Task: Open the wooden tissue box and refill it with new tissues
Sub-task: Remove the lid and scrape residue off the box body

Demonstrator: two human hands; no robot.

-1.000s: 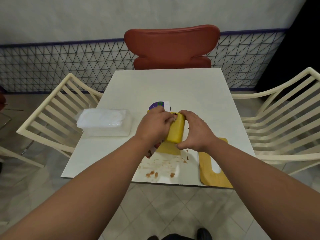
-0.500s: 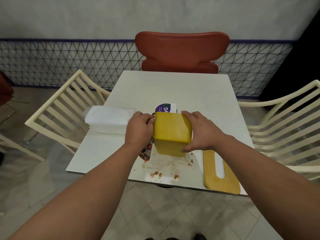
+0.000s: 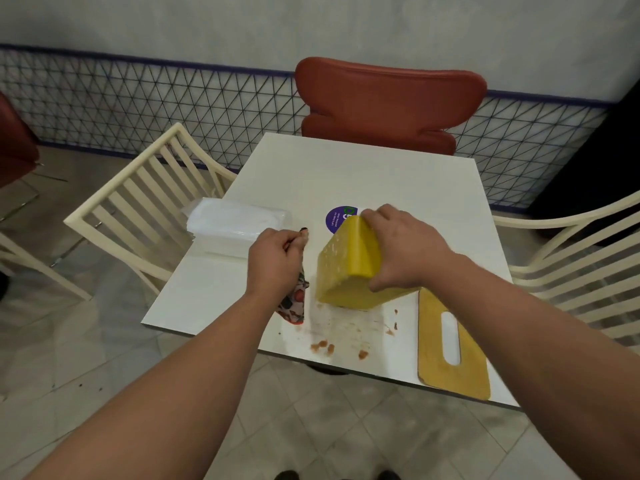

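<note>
Done: slotted lid (image 3: 452, 344) off, lower right.
Right hand (image 3: 403, 251): grips tilted wooden box (image 3: 348, 263).
Left hand (image 3: 277, 259): pinches patterned cloth (image 3: 296, 301).
Left: tissue pack (image 3: 235, 225) not yet loaded.

Right hand (image 3: 403, 252) covers the right face of the yellow box (image 3: 349, 268); box opening can't be seen. Purple sticker (image 3: 337, 220) half hidden behind the box, its print too small to read. Patterned cloth (image 3: 296, 301) mostly under the left hand (image 3: 275, 261); can't tell what the dark bit at the fingertips is. Tissue pack (image 3: 235, 225) blurred. Chair at the left edge cut off.
</note>
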